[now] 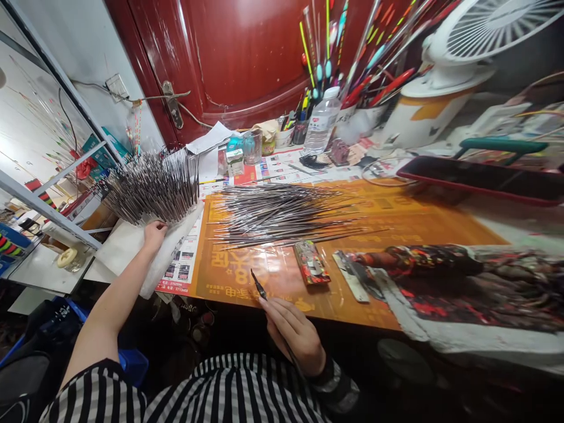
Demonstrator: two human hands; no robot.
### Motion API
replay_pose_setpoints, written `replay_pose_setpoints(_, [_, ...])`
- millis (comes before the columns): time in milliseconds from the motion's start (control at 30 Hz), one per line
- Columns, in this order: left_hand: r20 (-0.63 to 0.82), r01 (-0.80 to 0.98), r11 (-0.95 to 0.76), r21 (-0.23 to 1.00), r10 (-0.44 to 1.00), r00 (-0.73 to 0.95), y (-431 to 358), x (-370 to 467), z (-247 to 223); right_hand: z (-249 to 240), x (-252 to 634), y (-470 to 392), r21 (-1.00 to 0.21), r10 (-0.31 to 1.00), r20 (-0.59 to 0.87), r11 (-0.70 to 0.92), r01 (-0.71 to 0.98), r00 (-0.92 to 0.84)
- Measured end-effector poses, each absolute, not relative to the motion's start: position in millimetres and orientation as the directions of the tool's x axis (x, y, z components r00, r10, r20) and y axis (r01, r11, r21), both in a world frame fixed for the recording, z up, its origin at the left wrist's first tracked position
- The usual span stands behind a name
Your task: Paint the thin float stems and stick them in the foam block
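Note:
My right hand is closed around a slim pen-like tool with a dark pointed tip, held above the table's front edge. A dark cord-like line runs down from that hand. My left hand reaches to the front base of a dense stand of thin dark sticks, which are set upright. Its fingers look pinched together, and what lies between them is too small to make out. A loose pile of similar thin sticks lies flat on the orange sheet. A small paint-smeared block rests between the pile and my right hand.
The orange printed sheet covers the table. Rightward lie a paint-crusted tool and a phone-like slab. Behind stand a plastic bottle, a glass, bright fishing floats and a white fan. A metal frame rises at left.

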State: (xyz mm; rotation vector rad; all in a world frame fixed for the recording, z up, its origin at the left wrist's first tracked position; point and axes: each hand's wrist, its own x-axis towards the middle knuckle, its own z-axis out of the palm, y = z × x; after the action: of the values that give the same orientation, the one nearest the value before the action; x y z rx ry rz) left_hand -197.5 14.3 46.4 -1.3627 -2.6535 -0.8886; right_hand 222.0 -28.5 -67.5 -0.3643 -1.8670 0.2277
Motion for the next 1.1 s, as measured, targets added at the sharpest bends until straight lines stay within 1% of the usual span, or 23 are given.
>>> replay_pose_setpoints(167, [0.319,0.824,0.433,0.367,0.773,-0.548,-0.9,-180.9,67.9,-62.1,229.3,-26.9,-0.383,0.399,0.872,0.917,0.113,-0.282])
replay_pose_setpoints(233, [0.338,0.869,0.395,0.3,0.807,-0.483,-14.0,-160.8,70.2,-60.7,235.0,-25.3,-0.401,0.418,0.866,0.908,0.119,-0.275])
replay_pose_setpoints(267, [0.346,0.9,0.353,0.257,0.836,-0.427,-20.7,-146.6,68.5,-59.8,237.9,-24.4,-0.409,0.428,0.862,0.904,0.126,-0.271])
replay_pose_setpoints(333, [0.369,0.981,0.167,0.101,0.909,-0.193,-31.0,-110.9,59.1,-57.5,242.9,-22.3,-0.423,0.446,0.859,0.895,0.143,-0.253])
replay_pose_setpoints(367, [0.37,0.996,0.069,0.059,0.925,-0.086,-33.4,-91.0,51.9,-56.0,245.1,-21.3,-0.427,0.452,0.859,0.892,0.149,-0.242])
replay_pose_setpoints(400, [0.368,0.999,-0.011,0.043,0.93,-0.005,-33.3,-70.9,43.8,-54.5,247.3,-20.5,-0.433,0.459,0.858,0.888,0.155,-0.231])
replay_pose_setpoints(433, [0.358,0.997,-0.07,0.042,0.932,0.051,-30.8,-51.9,35.3,-52.8,249.7,-19.9,-0.439,0.465,0.856,0.885,0.159,-0.224])
replay_pose_setpoints(500, [0.323,0.993,-0.109,0.042,0.942,0.09,-19.6,-20.3,19.9,-49.0,256.0,-19.4,-0.45,0.479,0.848,0.877,0.169,-0.227])
replay_pose_setpoints(567, [0.275,0.995,-0.091,0.033,0.958,0.078,-4.4,-0.1,9.2,-44.7,264.9,-19.5,-0.45,0.485,0.841,0.873,0.188,-0.238])
replay_pose_setpoints(667, [0.204,0.999,-0.035,-0.019,0.978,0.038,14.9,9.6,2.1,-38.2,281.0,-19.4,-0.431,0.483,0.843,0.87,0.24,-0.238])
replay_pose_setpoints(767, [0.192,0.998,-0.008,-0.06,0.981,0.02,22.0,4.5,-0.1,-33.5,293.5,-17.6,-0.417,0.485,0.845,0.861,0.291,-0.224])
replay_pose_setpoints(900, [0.28,0.999,-0.046,-0.011,0.959,0.047,14.4,-7.2,2.1,-31.9,299.8,-11.9,-0.409,0.482,0.857,0.851,0.329,-0.183])
replay_pose_setpoints(1100, [0.511,0.98,-0.173,0.103,0.854,0.097,-5.6,-18.0,17.1,-28.6,304.9,-1.1,-0.378,0.478,0.865,0.821,0.427,-0.154])
